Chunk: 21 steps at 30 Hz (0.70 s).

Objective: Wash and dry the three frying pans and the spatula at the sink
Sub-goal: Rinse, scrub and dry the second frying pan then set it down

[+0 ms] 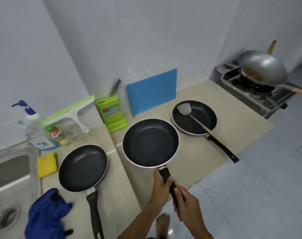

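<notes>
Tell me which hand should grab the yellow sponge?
Probably the left hand: the sponge lies on its side by the sink, and the right hand holds the middle pan too.

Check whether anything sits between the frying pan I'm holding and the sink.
Yes. A second frying pan lies on the counter between the held pan and the sink, with a yellow sponge and blue cloth at the sink's edge.

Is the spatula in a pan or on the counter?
In a pan. The spatula lies inside the right pan, its wooden handle poking over the rim.
</notes>
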Motion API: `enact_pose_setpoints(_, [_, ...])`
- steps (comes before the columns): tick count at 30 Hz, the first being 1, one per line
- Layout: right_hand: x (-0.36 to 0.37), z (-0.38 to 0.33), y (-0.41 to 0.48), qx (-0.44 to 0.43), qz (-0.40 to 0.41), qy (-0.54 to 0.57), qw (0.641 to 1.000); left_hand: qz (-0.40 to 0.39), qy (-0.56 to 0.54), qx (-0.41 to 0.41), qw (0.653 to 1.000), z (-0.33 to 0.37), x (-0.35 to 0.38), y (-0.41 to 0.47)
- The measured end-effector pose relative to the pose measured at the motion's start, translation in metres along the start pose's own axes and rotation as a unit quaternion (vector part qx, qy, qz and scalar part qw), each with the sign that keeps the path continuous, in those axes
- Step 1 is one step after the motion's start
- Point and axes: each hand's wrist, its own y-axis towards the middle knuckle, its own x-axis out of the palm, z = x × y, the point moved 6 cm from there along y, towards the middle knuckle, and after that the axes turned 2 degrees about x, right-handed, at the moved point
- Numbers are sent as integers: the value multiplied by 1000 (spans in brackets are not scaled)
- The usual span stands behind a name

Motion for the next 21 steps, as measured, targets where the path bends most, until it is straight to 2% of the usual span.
enact_pose_setpoints(9, [8,34,46,25,-46,2,999,23,-15,-41,999,-23,6,34])
enact_pose_setpoints(21, [12,58,61,22,-45,6,999,21,-43,-86,995,-25,10,37])
